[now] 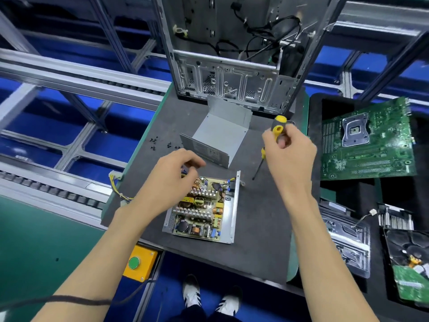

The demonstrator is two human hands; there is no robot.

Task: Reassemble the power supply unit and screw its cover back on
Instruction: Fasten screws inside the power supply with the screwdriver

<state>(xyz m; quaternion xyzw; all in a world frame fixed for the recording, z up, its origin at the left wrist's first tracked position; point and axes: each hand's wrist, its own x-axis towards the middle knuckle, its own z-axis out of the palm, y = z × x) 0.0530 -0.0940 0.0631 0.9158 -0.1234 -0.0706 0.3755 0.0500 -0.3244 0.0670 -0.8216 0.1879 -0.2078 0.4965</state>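
Right hand [287,149]: fingers curled round the yellow-and-black screwdriver [277,129], handle up, shaft slanting down-left, tip just above the dark mat [260,219]. Left hand [170,175]: fingers bent, tips drawn together at the far-left corner of the open power supply base [204,208]; cannot tell whether pinching anything. Base flat near the mat's front edge, circuit board exposed. Grey cover [218,138] just behind, apart from it, before the computer case [232,66]. Loose screws [162,144] left of the cover. Bare mat between base and right edge. Both forearms reaching in from below.
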